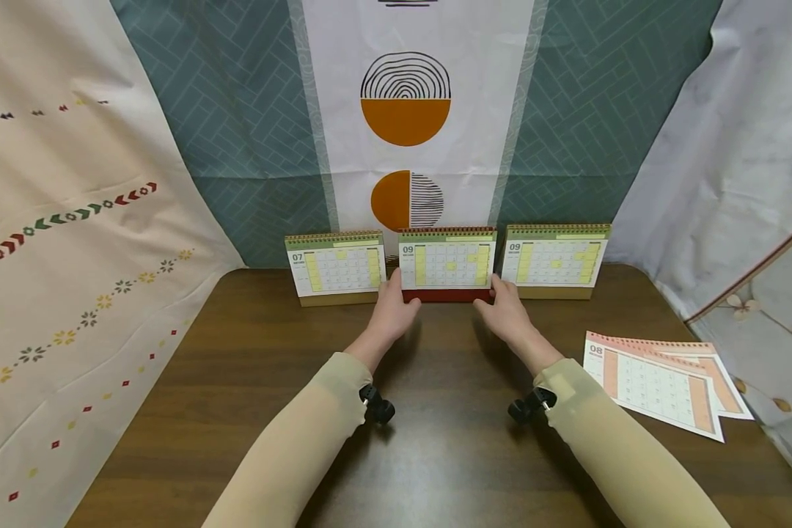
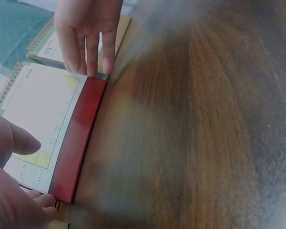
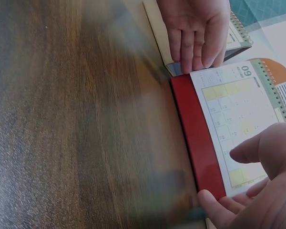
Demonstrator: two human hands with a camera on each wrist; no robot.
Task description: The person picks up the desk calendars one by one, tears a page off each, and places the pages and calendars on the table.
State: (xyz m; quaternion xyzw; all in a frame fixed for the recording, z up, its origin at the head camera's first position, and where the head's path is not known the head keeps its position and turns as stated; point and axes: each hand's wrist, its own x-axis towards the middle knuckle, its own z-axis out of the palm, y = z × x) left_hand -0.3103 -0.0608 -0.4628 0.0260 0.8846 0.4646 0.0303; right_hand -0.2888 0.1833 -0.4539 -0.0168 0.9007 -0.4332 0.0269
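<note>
A desk calendar [image 1: 446,264] with a red base [image 2: 81,138] and a page marked 09 stands in the middle of a row at the back of the table. My left hand [image 1: 391,312] is at its left side edge, fingers extended along the edge and thumb apart from them. At the opposite side edge is my right hand [image 1: 507,314], fingertips right by the end of the base, its thumb [image 3: 248,150] over the page's face in the right wrist view. The calendar sits between the two hands, upright and leaning back.
To the left stands a calendar [image 1: 339,268] marked 07 on a tan base. Another tan-based calendar [image 1: 554,260], marked 09, stands on the right. Loose pink calendar sheets [image 1: 660,385] lie overlapping at the table's right edge. Patterned cloth [image 1: 251,147] hangs behind the brown table [image 1: 237,411].
</note>
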